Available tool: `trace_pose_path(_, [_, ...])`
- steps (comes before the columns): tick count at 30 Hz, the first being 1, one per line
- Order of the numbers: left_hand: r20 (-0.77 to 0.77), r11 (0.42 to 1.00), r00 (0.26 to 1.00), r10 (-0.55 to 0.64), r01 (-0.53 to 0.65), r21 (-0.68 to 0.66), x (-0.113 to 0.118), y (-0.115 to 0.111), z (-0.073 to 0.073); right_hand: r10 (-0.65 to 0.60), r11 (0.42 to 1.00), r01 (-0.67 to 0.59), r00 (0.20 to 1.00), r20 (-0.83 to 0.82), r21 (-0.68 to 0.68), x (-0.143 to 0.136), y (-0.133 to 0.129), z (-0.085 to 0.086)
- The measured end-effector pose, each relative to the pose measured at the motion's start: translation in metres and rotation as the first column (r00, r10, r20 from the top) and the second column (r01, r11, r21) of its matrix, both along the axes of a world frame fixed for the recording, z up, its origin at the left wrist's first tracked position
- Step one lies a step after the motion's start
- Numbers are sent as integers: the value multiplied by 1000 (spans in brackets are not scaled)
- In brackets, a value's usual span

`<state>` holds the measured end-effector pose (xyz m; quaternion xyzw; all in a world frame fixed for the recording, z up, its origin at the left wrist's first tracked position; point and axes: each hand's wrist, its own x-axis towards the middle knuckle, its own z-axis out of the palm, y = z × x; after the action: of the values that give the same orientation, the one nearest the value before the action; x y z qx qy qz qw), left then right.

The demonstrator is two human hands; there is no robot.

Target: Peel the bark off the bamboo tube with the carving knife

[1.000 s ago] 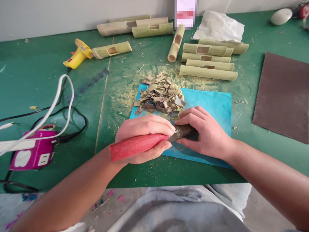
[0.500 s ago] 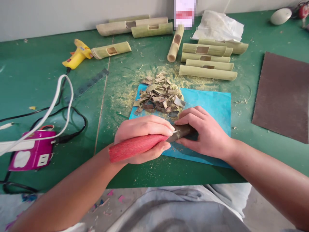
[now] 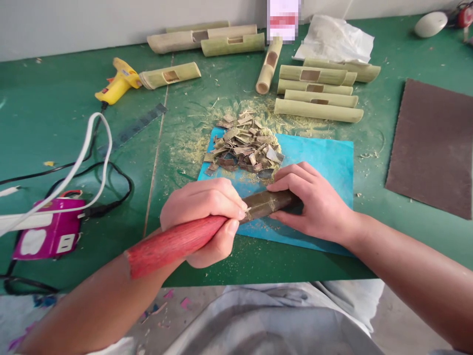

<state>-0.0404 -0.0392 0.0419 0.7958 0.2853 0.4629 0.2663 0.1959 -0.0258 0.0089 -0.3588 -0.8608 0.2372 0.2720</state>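
Observation:
My left hand is closed round a red wooden handle; the tool's tip is mostly hidden by my fingers, close to the left end of a dark bamboo piece. Thin pale lines are scored across that piece. My right hand grips its right end, thumb below and fingers above. Under the bamboo lies a blue sheet. Beyond my hands, on the sheet's upper left, is a heap of brown and grey chips with yellowish dust around it.
Cut bamboo tubes lie at the back of the green table. At the left are a yellow glue gun, cables and a purple power strip. A brown sheet is at right, a white plastic bag behind.
My left hand has moved left and slightly down with the red-handled tool, uncovering more of the dark bamboo. My right hand has stayed in place.

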Motion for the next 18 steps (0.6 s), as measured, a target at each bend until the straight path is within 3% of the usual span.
trace_pose_path(4, [55,994,993,105,-105,-15,-3,-3,-7,2,1000,-2,1000,1,-7,0,1,0])
trace_pose_path(7, [108,994,988,113,-112,-17,-1,1,-8,-4,1000,4,1000,5,-12,0,1,0])
trace_pose_path(12, [-51,998,999,-14,11,-62,4,8,-3,-2,1000,2,1000,-10,1,-1,0,-1])
trace_pose_path(18, [-75,995,996,-46,38,-95,6,10,-3,-5,1000,5,1000,-7,9,-2,1,-1])
